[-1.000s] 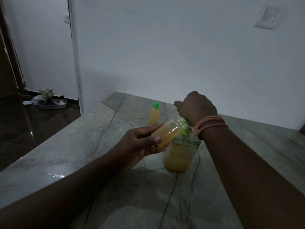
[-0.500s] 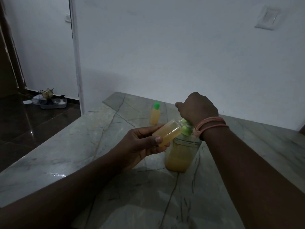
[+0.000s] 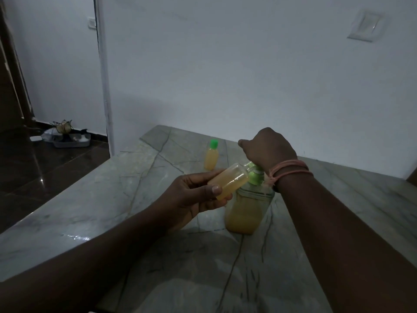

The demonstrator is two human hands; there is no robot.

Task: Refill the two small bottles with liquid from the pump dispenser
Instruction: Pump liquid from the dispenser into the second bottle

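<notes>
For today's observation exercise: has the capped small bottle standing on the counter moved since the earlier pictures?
No. The capped small bottle stands upright in the same spot beside the dark vein in the marble counter, behind the pump dispenser; only the camera shifted slightly.

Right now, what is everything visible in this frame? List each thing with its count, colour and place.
pump dispenser: 1, clear with yellow-orange liquid and green pump top, standing on the countertop at centre
uncapped small bottle: 1, clear, partly filled with yellow liquid, tilted with its mouth at the pump
capped small bottle: 1, yellow with green cap, upright behind the dispenser to the left
marble countertop: 1, grey-green, veined
tray of oddments: 1, grey, on the dark floor at left
switch plate: 1, white, on the wall, upper right
wrist bands: pink, on the right wrist
left hand: holds the uncapped bottle
right hand: on the pump top
</notes>
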